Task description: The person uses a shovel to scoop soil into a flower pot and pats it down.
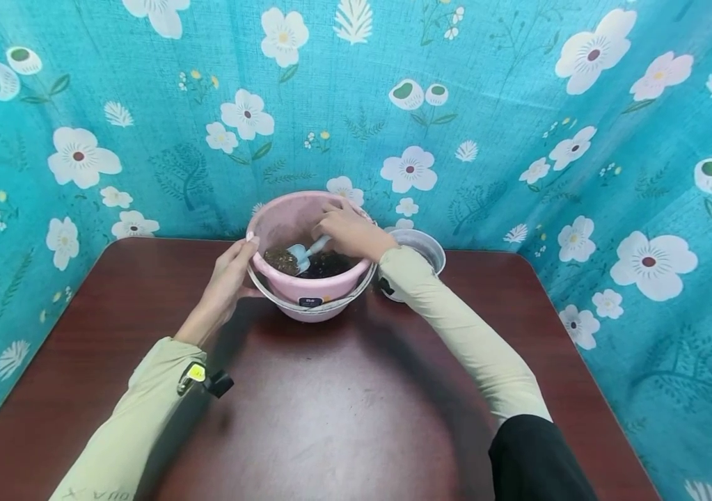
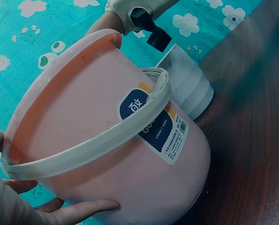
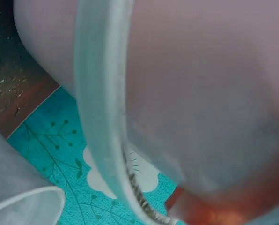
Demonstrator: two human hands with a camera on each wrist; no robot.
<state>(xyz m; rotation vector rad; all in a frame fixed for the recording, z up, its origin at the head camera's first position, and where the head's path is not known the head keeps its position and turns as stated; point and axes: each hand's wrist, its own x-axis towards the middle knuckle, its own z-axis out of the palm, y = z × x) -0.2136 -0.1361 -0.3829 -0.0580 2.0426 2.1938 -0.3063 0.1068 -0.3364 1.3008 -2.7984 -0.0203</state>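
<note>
A pink bucket (image 1: 293, 284) stands tilted toward me at the back of the table, its white handle (image 2: 97, 140) hanging down over the front. Dark soil (image 1: 330, 265) lies inside. My left hand (image 1: 220, 282) grips the bucket's left side, with fingers at the rim and the thumb (image 2: 90, 208) along the outer wall in the left wrist view. Reaching inside over the right rim, my right hand (image 1: 349, 229) holds a small light-blue trowel (image 1: 301, 257) by its handle, the blade at brownish soil. In the right wrist view the bucket wall and handle hide the hand and trowel.
A whitish pot (image 1: 421, 241) stands right of the bucket, partly behind my right forearm. The dark red-brown table (image 1: 324, 403) runs back to a blue flowered curtain (image 1: 330, 111). Small crumbs (image 3: 18, 96) lie on the table near the bucket.
</note>
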